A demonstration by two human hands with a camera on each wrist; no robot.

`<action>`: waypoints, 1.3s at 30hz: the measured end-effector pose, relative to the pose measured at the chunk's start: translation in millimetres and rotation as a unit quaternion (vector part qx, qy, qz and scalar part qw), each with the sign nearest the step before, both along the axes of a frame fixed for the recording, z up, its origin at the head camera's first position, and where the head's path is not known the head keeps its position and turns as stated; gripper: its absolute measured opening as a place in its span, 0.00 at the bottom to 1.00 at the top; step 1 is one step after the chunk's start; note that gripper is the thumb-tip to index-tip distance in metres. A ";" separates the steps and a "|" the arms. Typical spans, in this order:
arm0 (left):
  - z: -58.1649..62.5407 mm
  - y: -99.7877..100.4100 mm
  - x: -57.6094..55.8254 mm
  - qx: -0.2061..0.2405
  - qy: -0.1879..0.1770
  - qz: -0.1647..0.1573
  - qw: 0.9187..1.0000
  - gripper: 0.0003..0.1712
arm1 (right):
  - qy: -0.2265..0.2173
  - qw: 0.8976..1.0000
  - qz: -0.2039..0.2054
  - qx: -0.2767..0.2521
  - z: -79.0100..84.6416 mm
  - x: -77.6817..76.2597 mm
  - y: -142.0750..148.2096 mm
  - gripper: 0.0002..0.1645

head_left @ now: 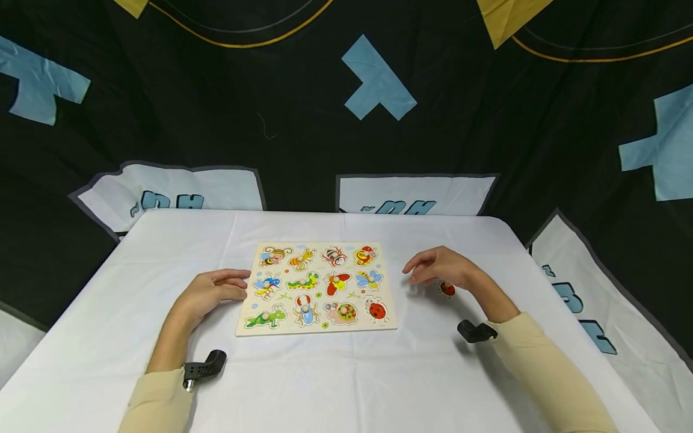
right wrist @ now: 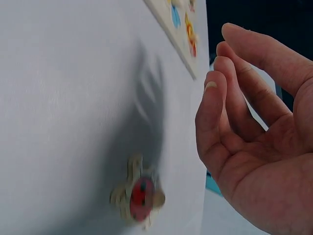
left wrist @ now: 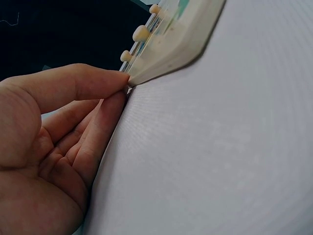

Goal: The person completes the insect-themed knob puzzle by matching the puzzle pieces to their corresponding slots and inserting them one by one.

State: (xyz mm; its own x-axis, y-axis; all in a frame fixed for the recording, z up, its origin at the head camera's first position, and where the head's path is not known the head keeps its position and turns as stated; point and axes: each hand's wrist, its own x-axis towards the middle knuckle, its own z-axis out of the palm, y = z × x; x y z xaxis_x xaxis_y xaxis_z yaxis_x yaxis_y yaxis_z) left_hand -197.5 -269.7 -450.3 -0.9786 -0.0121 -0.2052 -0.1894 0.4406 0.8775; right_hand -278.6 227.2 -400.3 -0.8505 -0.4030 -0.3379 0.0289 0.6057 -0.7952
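A wooden peg puzzle board [head_left: 316,328] with brightly coloured bugs lies flat on the white cloth. At its left edge is my left hand [head_left: 208,294]; in the left wrist view, thumb and finger [left wrist: 110,110] come together right at the board's edge. My right hand [head_left: 441,266] hovers to the right of the board, fingers loosely bent with nothing between them. Under and beside it, partly hidden in the head view, lies a ladybug puzzle piece [head_left: 447,288]. The right wrist view shows this ladybug piece [right wrist: 142,198] with its round wooden knob, apart from the hand.
On the board, a printed ladybug [head_left: 376,310] shows at the lower right corner, while other bugs carry knobs. The white tablecloth [head_left: 303,385] covers the table. A black curtain [head_left: 303,132] with blue and yellow shapes hangs behind its far edge.
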 end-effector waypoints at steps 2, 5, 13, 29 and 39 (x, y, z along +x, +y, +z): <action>0.4 0.8 0.2 0.002 0.002 -0.001 1.000 0.36 | 0.002 1.000 -0.008 0.003 1.1 -0.5 9.1 0.21; 0.3 1.2 0.1 -0.004 0.001 0.003 1.000 0.36 | 0.007 1.000 -0.013 0.005 3.4 -1.4 22.5 0.22; -0.1 0.3 -0.7 -0.010 0.001 0.008 1.000 0.36 | 0.002 0.999 -0.022 -0.024 3.2 -3.4 50.0 0.23; -0.1 0.8 -1.2 0.004 0.002 0.008 1.000 0.36 | 0.016 0.999 -0.030 0.002 -15.6 2.1 76.4 0.20; -0.5 -0.5 -0.8 -0.003 0.000 0.006 1.000 0.36 | 0.007 0.999 -0.046 -0.013 -27.1 5.4 80.2 0.21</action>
